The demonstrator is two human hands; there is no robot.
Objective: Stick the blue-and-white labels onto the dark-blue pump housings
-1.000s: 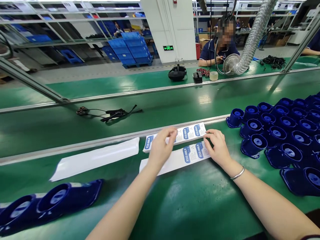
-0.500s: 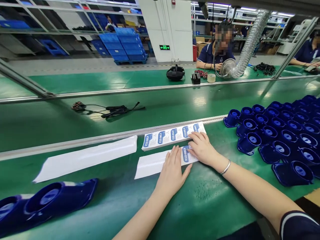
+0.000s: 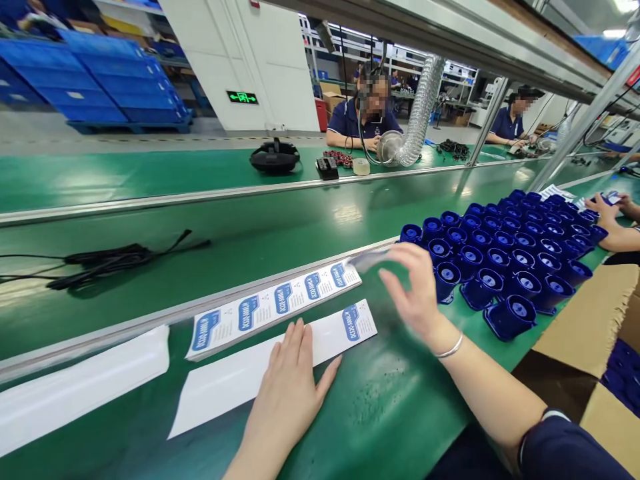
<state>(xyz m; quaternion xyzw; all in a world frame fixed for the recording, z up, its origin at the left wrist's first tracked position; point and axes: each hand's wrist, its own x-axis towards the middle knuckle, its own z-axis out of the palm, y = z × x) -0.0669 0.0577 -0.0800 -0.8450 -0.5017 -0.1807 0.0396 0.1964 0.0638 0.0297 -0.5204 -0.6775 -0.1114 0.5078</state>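
My left hand (image 3: pixel 287 393) lies flat, fingers stretched, on the near white backing strip (image 3: pixel 225 380), which carries one blue label (image 3: pixel 351 323) at its right end. Behind it lies a stack of label sheets (image 3: pixel 260 310) with several blue labels. My right hand (image 3: pixel 415 293) is raised and blurred just left of the blue plastic horn housings (image 3: pixel 500 260). Its fingertips pinch a thin blurred label sticker (image 3: pixel 367 259).
A bare white strip (image 3: pixel 75 387) lies at the left. Black cables (image 3: pixel 100 257) rest on the middle belt. An open cardboard box (image 3: pixel 590 320) stands at the right. A co-worker's hand (image 3: pixel 607 213) works beyond the housings. Two people sit across the far belt by a metal hose (image 3: pixel 420 113).
My right hand has lifted off the near strip with a label and moved right toward the blue housings. The strip now shows one label. My left hand stays flat on it. The view turned right.
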